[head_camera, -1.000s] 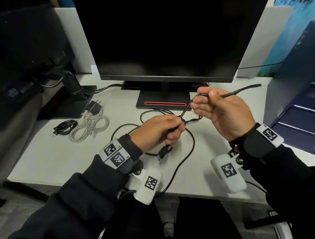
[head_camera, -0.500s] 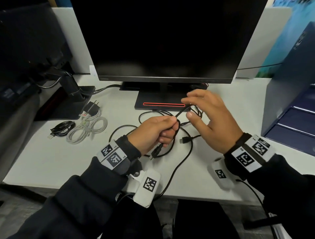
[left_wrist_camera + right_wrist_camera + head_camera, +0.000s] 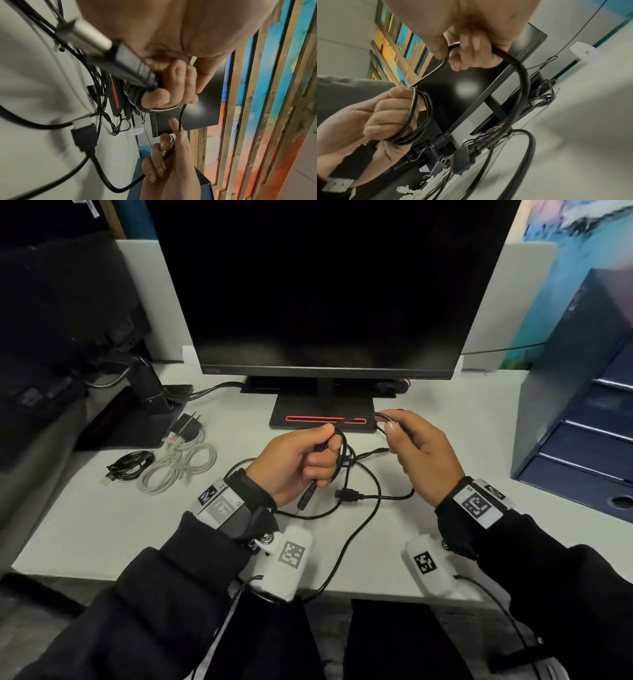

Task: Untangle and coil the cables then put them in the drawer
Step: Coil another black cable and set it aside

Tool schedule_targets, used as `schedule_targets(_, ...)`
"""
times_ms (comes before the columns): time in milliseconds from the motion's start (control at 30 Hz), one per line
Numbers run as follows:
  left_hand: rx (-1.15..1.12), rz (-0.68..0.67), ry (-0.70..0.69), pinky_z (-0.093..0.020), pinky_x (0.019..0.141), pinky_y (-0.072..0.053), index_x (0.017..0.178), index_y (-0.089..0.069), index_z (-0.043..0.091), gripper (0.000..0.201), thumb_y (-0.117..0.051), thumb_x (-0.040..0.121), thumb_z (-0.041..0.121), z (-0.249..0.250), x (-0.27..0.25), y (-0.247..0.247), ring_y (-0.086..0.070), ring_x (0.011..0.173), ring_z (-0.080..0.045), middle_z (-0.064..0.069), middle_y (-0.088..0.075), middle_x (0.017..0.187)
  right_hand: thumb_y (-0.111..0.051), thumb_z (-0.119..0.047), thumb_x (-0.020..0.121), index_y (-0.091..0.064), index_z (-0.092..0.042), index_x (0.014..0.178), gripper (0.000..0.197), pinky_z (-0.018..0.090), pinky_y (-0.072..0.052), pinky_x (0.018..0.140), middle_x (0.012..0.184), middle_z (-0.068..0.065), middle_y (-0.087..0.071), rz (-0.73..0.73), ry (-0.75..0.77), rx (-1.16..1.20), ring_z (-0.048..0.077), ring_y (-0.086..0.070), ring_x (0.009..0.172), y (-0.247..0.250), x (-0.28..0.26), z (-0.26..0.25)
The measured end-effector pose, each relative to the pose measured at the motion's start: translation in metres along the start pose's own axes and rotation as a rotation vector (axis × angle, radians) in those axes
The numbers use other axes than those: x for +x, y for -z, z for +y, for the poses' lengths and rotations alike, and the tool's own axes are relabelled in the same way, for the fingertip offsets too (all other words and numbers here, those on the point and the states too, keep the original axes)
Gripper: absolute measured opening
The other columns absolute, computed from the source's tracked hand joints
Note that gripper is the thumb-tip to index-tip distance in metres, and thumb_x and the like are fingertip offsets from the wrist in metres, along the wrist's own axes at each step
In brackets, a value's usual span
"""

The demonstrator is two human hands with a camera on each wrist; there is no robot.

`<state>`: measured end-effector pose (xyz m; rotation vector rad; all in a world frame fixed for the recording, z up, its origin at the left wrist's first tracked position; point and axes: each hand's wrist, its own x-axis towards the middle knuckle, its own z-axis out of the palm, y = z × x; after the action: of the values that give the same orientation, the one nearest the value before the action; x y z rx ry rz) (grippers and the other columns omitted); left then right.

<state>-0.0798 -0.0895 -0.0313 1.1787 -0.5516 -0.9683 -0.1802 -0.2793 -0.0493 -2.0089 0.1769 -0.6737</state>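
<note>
A thin black cable point(image 3: 359, 417) runs in a short arc between my two hands, above the white table point(image 3: 85, 525). My left hand point(image 3: 301, 460) grips a few small loops of it point(image 3: 419, 115) in a fist, and its USB plug point(image 3: 306, 497) hangs out below the fist. My right hand point(image 3: 418, 453) pinches the cable point(image 3: 518, 75) between thumb and fingers, just right of the left hand. The rest of the black cable trails in loose curves on the table below the hands, beside a second black plug point(image 3: 349, 494).
A coiled black cable point(image 3: 130, 465) and a coiled white cable with a charger point(image 3: 178, 467) lie at the left. The monitor point(image 3: 329, 285) and its stand are straight ahead. A dark blue drawer unit point(image 3: 582, 440) stands at the right, its drawers closed.
One second ago my right hand held the cable up high. It then let go and opened over the tangle. Now it pinches a strand again, close to the left fist.
</note>
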Motion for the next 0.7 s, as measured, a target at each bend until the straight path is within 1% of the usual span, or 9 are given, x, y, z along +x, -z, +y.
schedule_targets(100, -0.041, -0.015, 0.011, -0.025, 0.053, -0.031, 0.082, -0.055, 0.014, 0.030, -0.043, 0.101, 0.034, -0.001, 0.006, 0.009, -0.026, 0.047, -0.009, 0.006, -0.024, 0.058, -0.055, -0.021, 0.101, -0.059, -0.028, 0.106, 0.009, 0.021, -0.040, 0.064, 0.071, -0.018, -0.055, 0.069, -0.003, 0.077, 0.001, -0.050, 0.064, 0.001, 0.005, 0.006)
schedule_targets(167, -0.075, -0.044, 0.033, -0.025, 0.053, -0.033, 0.082, -0.055, 0.014, 0.028, -0.045, 0.099, 0.034, 0.000, 0.008, 0.013, -0.026, 0.047, -0.009, 0.006, -0.024, 0.058, -0.058, -0.016, 0.100, -0.058, -0.028, 0.100, 0.013, 0.023, -0.044, 0.067, 0.076, -0.014, -0.058, 0.089, 0.011, 0.082, 0.006, -0.053, 0.069, 0.004, 0.006, 0.009)
schedule_targets(233, -0.117, -0.071, 0.052, -0.024, 0.051, -0.033, 0.082, -0.054, 0.014, 0.027, -0.046, 0.098, 0.034, 0.001, 0.010, 0.016, -0.026, 0.046, -0.008, 0.006, -0.023, 0.058, -0.059, -0.012, 0.099, -0.061, -0.030, 0.099, 0.019, 0.022, -0.048, 0.073, 0.089, -0.009, -0.064, 0.080, 0.010, 0.064, 0.012, -0.059, 0.080, 0.006, 0.008, 0.013)
schedule_targets(300, -0.167, -0.082, 0.068, -0.024, 0.050, -0.032, 0.080, -0.052, 0.014, 0.027, -0.044, 0.098, 0.033, 0.003, 0.013, 0.019, -0.024, 0.045, -0.008, 0.007, -0.023, 0.057, -0.059, -0.009, 0.098, -0.066, -0.032, 0.103, 0.025, 0.016, -0.047, 0.076, 0.095, -0.009, -0.068, 0.045, -0.008, 0.036, 0.010, -0.063, 0.086, 0.006, 0.009, 0.017)
schedule_targets(367, -0.214, -0.082, 0.061, -0.023, 0.049, -0.031, 0.077, -0.049, 0.014, 0.026, -0.042, 0.096, 0.031, 0.006, 0.015, 0.020, -0.022, 0.044, -0.008, 0.008, -0.024, 0.054, -0.058, -0.006, 0.098, -0.070, -0.030, 0.111, 0.030, 0.010, -0.045, 0.075, 0.099, -0.009, -0.070, -0.003, -0.008, 0.005, 0.005, -0.063, 0.085, 0.006, 0.010, 0.020)
schedule_targets(433, -0.244, -0.072, 0.034, -0.024, 0.047, -0.029, 0.074, -0.047, 0.015, 0.026, -0.040, 0.094, 0.031, 0.010, 0.018, 0.022, -0.018, 0.044, -0.009, 0.009, -0.024, 0.051, -0.056, -0.004, 0.099, -0.070, -0.029, 0.119, 0.035, 0.009, -0.044, 0.076, 0.102, -0.009, -0.070, -0.059, 0.006, -0.030, 0.002, -0.062, 0.085, 0.005, 0.015, 0.021)
schedule_targets(500, -0.288, -0.071, 0.012, -0.024, 0.046, -0.028, 0.071, -0.047, 0.016, 0.026, -0.039, 0.092, 0.031, 0.017, 0.021, 0.022, -0.017, 0.042, -0.009, 0.009, -0.021, 0.051, -0.055, -0.007, 0.100, -0.068, -0.033, 0.125, 0.039, 0.009, -0.043, 0.078, 0.099, -0.011, -0.068, -0.123, 0.021, -0.095, 0.005, -0.062, 0.089, 0.003, 0.024, 0.023)
schedule_targets(567, -0.356, -0.096, -0.019, -0.024, 0.047, -0.033, 0.073, -0.046, 0.016, 0.025, -0.038, 0.091, 0.030, 0.025, 0.025, 0.024, -0.024, 0.040, -0.008, 0.008, -0.023, 0.050, -0.053, -0.009, 0.101, -0.065, -0.037, 0.129, 0.042, 0.009, -0.042, 0.081, 0.094, -0.014, -0.066, -0.190, 0.037, -0.177, 0.004, -0.061, 0.093, -0.003, 0.036, 0.022)
schedule_targets(700, -0.433, -0.099, -0.106, -0.025, 0.056, -0.041, 0.080, -0.049, 0.014, 0.022, -0.039, 0.093, 0.028, 0.041, 0.038, 0.027, -0.033, 0.046, -0.009, 0.007, -0.033, 0.054, -0.052, -0.014, 0.102, -0.057, -0.042, 0.136, 0.044, 0.007, -0.041, 0.077, 0.085, -0.022, -0.063, -0.274, 0.072, -0.279, -0.005, -0.060, 0.084, -0.017, 0.055, 0.014)
